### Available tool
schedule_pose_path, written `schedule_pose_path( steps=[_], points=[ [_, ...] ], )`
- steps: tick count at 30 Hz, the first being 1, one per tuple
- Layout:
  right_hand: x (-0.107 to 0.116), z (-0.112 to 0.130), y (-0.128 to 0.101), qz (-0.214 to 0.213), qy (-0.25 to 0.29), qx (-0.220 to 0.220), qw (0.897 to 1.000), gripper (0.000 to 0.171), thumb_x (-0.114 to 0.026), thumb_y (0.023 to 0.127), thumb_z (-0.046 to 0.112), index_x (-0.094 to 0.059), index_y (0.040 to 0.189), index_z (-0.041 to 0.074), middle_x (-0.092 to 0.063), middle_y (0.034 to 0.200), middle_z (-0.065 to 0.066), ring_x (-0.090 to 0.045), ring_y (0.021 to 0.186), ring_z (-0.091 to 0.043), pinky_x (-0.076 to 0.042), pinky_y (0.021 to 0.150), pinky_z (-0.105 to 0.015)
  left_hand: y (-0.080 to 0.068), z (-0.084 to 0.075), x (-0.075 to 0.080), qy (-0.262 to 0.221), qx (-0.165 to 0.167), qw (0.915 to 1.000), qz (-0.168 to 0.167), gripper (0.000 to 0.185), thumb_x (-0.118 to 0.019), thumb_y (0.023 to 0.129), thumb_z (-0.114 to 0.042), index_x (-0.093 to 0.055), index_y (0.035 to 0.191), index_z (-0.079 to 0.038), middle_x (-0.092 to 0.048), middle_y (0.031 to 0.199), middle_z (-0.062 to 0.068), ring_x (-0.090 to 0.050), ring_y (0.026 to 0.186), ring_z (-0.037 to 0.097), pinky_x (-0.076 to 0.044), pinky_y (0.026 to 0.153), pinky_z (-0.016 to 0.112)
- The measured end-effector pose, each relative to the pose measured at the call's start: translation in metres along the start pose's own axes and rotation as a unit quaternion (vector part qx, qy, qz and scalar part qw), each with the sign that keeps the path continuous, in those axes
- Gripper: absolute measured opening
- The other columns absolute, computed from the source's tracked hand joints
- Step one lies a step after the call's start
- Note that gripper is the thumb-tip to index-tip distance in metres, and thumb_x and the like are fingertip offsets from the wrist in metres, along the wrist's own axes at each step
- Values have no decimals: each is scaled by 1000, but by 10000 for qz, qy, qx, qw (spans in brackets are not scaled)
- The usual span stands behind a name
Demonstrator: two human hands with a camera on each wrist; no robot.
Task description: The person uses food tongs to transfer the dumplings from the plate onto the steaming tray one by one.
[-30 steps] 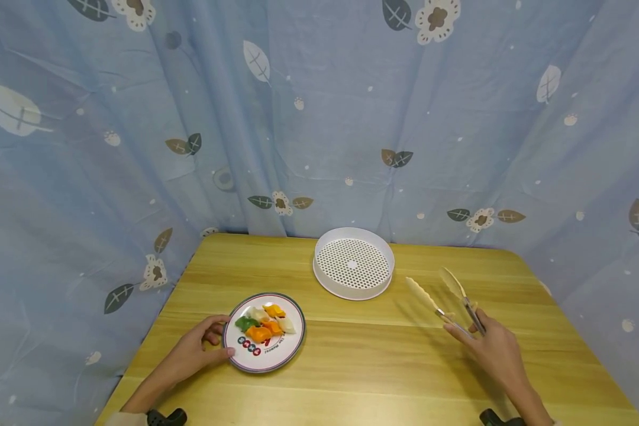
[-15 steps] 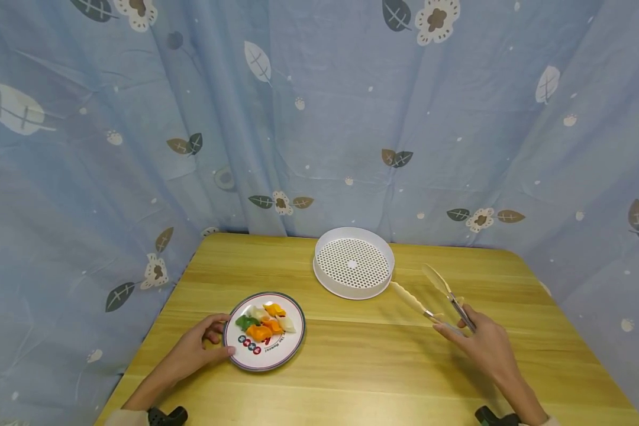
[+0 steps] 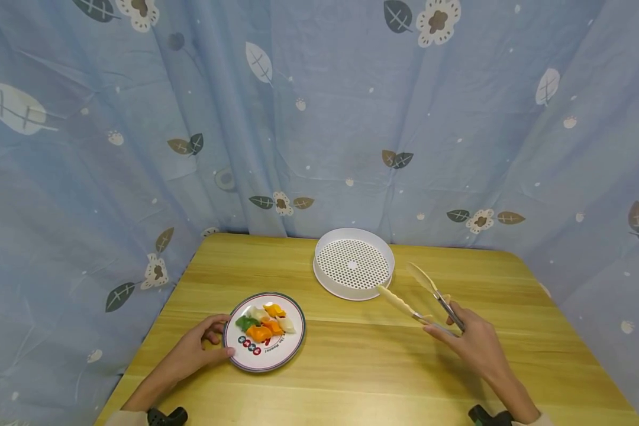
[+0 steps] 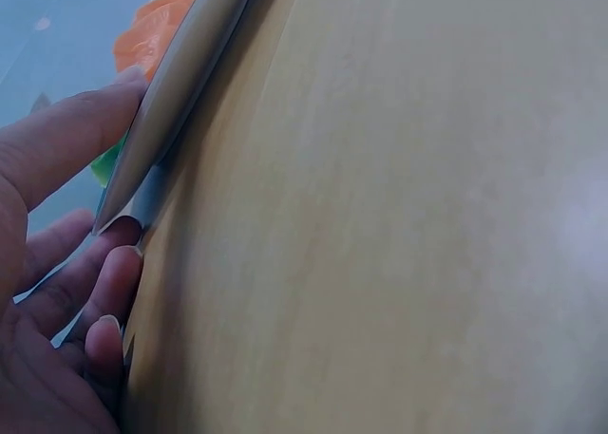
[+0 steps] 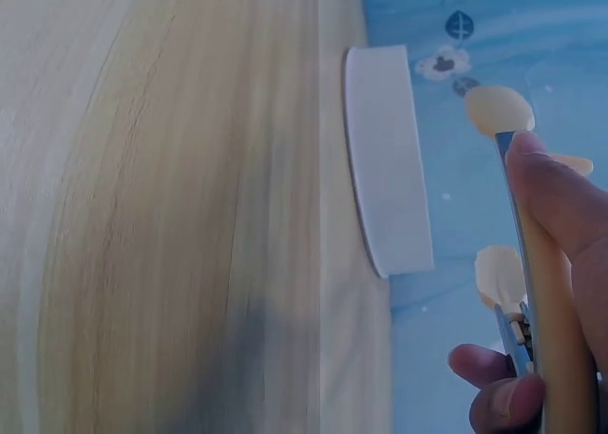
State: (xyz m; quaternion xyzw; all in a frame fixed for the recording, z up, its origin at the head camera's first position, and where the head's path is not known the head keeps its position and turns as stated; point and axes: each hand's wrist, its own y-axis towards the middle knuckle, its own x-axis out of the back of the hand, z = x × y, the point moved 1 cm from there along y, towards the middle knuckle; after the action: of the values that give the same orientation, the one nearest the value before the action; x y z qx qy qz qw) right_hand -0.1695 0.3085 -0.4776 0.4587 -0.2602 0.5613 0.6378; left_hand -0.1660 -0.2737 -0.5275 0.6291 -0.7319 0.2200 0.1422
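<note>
big blue leaf-print curtain [image 3: 319, 118] wraps the back & sides, wooden table [image 3: 362, 367] in front of it. white perforated steamer tray [image 3: 354, 263] sits at the far middle, nothing in it. nearer left is the plate [image 3: 284, 352] w/ small orange, green & pale dumplings [image 3: 263, 324] piled on its far half.

right hand [image 3: 476, 346] grips the tongs [image 3: 420, 293] by the metal handle end, arms spread, cream tips hovering just beside the tray's near-right rim, well apart from the plate. left hand [image 3: 197, 349] pinches the plate's left edge, thumb on the rim, fingers curled under.

tongs look light & springy, prob easy to over-squeeze. dumplings look soft & maybe slick, so i'd say take each across its fat middle w/ a gentle squeeze. plate likely slides on smooth wood unless held. bare tabletop between tongs & plate, nothing in the way; tray's raised wall is the only lip nearby.
</note>
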Motion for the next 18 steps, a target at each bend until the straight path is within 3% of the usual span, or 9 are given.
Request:
schedule_pose_path(
  steps=[8,18],
  points=[
    [-4,9,3,2,-1,184,9998,94,-82,81,58,-54,145,-4,-69,98,-7,-43,64,-14,-34,55,-31,0,-1,1,36,22,10000,1,76,-90,80,-33,-53,144,-13,-55,121,10,-50,99,24,-44,78,30],
    [-11,21,7,-282,-69,759,9967,86,-87,77,54,-63,139,0,-68,91,1,-31,58,-7,-30,51,-26,1,-1,1,-37,80,10000,26,75,-90,81,-28,-53,144,-12,-55,120,11,-49,98,24,-43,78,32]
  ],
)
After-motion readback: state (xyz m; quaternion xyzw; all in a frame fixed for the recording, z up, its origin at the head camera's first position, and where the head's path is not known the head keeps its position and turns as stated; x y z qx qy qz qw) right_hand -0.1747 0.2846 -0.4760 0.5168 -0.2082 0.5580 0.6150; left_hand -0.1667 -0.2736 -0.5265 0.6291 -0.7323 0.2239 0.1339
